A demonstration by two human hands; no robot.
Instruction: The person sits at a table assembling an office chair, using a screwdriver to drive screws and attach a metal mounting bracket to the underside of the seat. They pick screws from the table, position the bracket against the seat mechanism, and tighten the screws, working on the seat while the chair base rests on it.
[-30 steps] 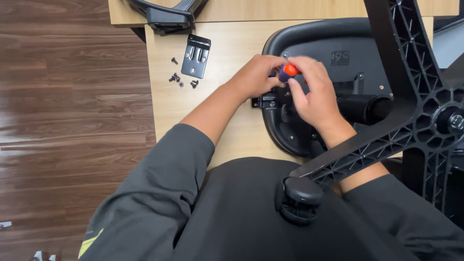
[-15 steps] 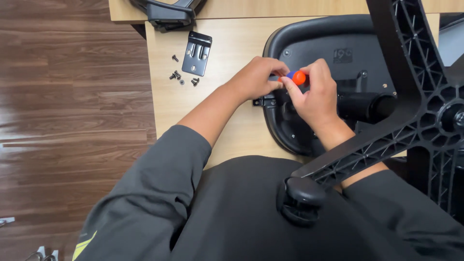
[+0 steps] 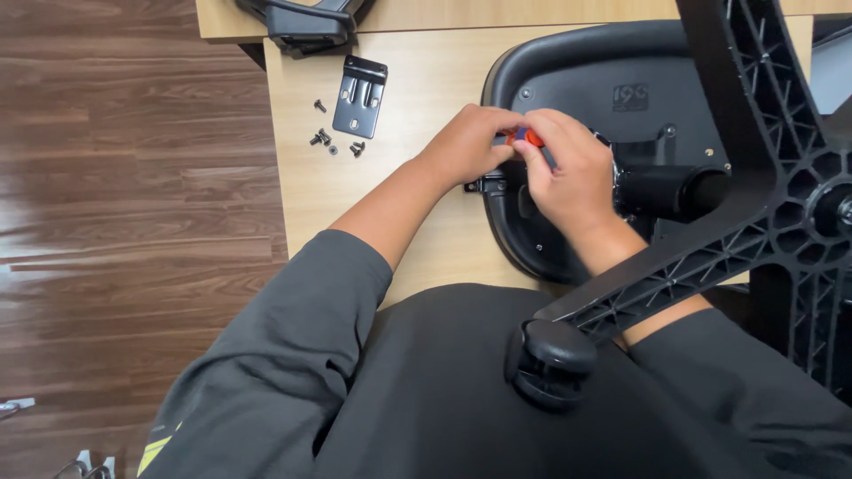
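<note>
Head view, looking down at a seated person in dark grey sleeves. Largest in frame is a black star-shaped chair base [image 3: 781, 213] filling the right side, one leg ending in a caster wheel [image 3: 550, 359] at lower centre, over the person's lap. Beneath it, at upper centre, an upturned black chair seat [image 3: 612, 66] lies on a pale wooden worktop [image 3: 417, 80], with dark plank flooring [image 3: 115, 222] to the left.

Both hands meet at the seat's left edge. The left hand [image 3: 469, 146] is curled against a small black fitting there. The right hand [image 3: 577, 173] has its fingers [image 3: 532, 151] clamped together around a small tool with an orange and blue handle [image 3: 530, 137]. Since a second ago that handle has turned and sunk deeper into the grip, so only a sliver of orange shows now, while both hands have stayed on the same spot. This suggests a fastener being driven in by twisting, with the work not finished.

At upper left of the worktop, well apart from the hands, lie a black metal bracket [image 3: 359, 96] and, just beside it, several loose dark screws [image 3: 330, 140].
</note>
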